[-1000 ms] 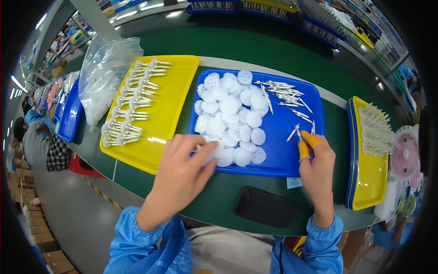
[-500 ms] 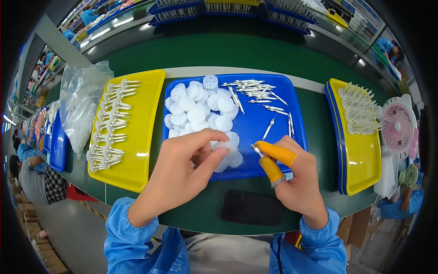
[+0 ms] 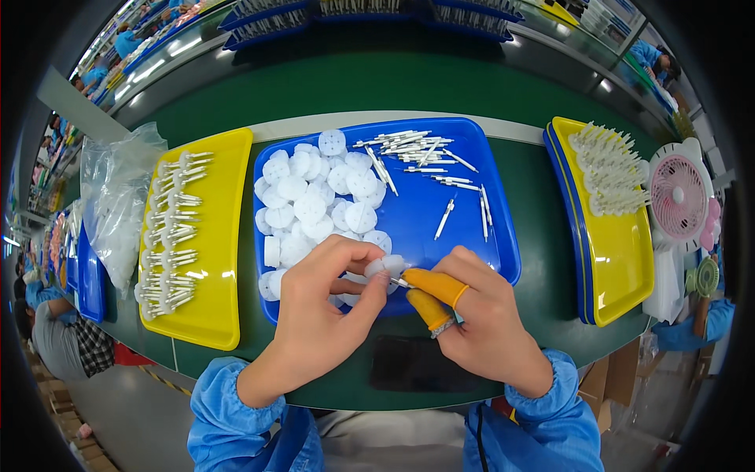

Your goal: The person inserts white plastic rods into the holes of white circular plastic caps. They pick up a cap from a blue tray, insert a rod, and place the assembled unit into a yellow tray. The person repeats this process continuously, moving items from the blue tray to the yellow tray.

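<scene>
My left hand (image 3: 326, 303) pinches a white plastic disc (image 3: 384, 266) above the near edge of the blue tray (image 3: 452, 267). From the right, my right hand (image 3: 472, 311), with orange finger cots on thumb and forefinger, grips a thin white rod with a metal tip (image 3: 400, 281). The rod's tip meets the disc's edge; how deep it sits is hidden by my fingers. Behind my hands, the tray holds a heap of white discs (image 3: 311, 206) at left and loose white rods (image 3: 409, 149) at right.
A yellow tray (image 3: 212, 291) with rows of disc-and-rod pieces (image 3: 169, 236) lies at left, beside a clear plastic bag (image 3: 118, 212). Stacked trays (image 3: 621, 283) with similar pieces stand at right, near a pink fan (image 3: 678, 193). A dark flat phone-like object (image 3: 421, 366) lies close to me.
My hands have come together, bringing the rod from apart to touching the disc. The view has shifted, so the trays appear farther left.
</scene>
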Demonstrator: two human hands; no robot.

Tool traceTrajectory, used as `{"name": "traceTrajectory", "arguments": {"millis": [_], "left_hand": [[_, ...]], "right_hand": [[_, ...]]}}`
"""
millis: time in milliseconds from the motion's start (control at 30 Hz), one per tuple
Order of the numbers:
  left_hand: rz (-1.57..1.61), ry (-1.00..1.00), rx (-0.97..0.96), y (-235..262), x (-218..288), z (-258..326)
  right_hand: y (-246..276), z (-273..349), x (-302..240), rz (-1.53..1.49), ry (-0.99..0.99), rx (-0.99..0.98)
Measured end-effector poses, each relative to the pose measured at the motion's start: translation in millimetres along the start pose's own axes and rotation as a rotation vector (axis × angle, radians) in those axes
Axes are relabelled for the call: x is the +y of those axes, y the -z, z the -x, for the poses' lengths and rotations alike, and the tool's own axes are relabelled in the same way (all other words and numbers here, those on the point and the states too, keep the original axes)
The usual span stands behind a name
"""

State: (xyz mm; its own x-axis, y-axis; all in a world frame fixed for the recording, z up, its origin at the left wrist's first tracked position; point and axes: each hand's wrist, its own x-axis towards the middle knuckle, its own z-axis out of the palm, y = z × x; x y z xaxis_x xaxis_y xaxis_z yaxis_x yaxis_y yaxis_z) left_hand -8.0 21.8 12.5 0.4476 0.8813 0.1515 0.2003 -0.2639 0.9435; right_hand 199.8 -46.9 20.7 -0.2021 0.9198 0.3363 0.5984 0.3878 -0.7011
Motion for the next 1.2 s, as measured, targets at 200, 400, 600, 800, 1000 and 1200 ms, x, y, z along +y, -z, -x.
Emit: {"name": "traceTrajectory", "arguments": {"millis": [200,400,600,800,1000,1200], "left_hand": [[-0.063,-0.051,-0.008,0.8,-1.5,1.1],[-0.171,-0.064,0.017,0.4,-1.6,0.8],[-0.191,-0.023,0.049,-1.9,-2.4,3.3],[-0.225,-0.043,0.057,-2.0,-1.9,2.5],[-0.179,-0.022,0.061,-3.8,1.9,0.8],[-0.175,0.014,0.014,-2.4,0.6,3.9]], "right_hand": [[-0.5,0.4,1.3,-0.016,0.002,-0.016],[0.1,1.5,8.6,-0.008,-0.036,-0.033],[1.6,-0.7,5.1,0.023,-0.076,-0.057],[-1.5,0.2,0.1,-0.003,-0.046,-0.020],[-2.3,0.9,1.8,-0.001,-0.011,-0.012],[-1.0,1.6,8.1,0.016,-0.070,-0.052]]}}
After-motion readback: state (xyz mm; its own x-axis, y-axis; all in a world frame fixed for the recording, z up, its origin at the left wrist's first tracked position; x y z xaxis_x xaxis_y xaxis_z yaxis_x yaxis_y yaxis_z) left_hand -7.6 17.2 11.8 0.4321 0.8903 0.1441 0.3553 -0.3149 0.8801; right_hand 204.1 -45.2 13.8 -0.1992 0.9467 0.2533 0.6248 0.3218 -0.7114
